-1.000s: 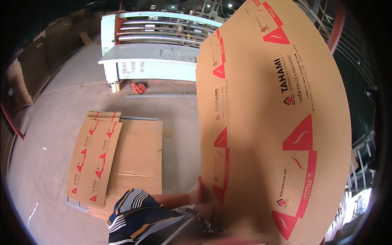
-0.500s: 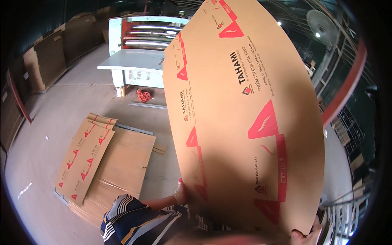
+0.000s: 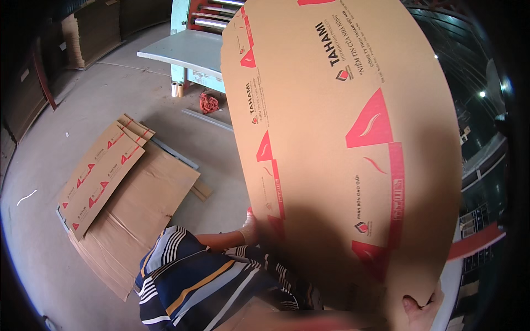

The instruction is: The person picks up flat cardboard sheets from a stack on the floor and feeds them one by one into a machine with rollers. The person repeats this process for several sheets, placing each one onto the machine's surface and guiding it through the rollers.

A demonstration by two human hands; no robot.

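A large brown cardboard sheet (image 3: 314, 149) with red and black print stands tilted up in front of me, filling the middle and right of the view. My left hand (image 3: 249, 227) grips its left edge near the lower part, its fingers partly hidden by the sheet. At the lower right corner my right hand (image 3: 424, 310) holds the sheet, thumb on the printed face and the other fingers out of sight behind it. A striped dark sleeve (image 3: 193, 276) covers my left upper arm.
To the left, printed cardboard sheets (image 3: 105, 171) lie on a stack of plain brown cardboard (image 3: 149, 193) on the floor. Beyond stands a pale machine with rollers and a flat table (image 3: 185, 52). A red bundle (image 3: 208, 103) lies beneath it. Tall cardboard stacks (image 3: 94, 36) line the far left.
The view has shifted, so the machine, floor stack and sheet appear higher in it. Both hands keep their hold on the cardboard sheet.
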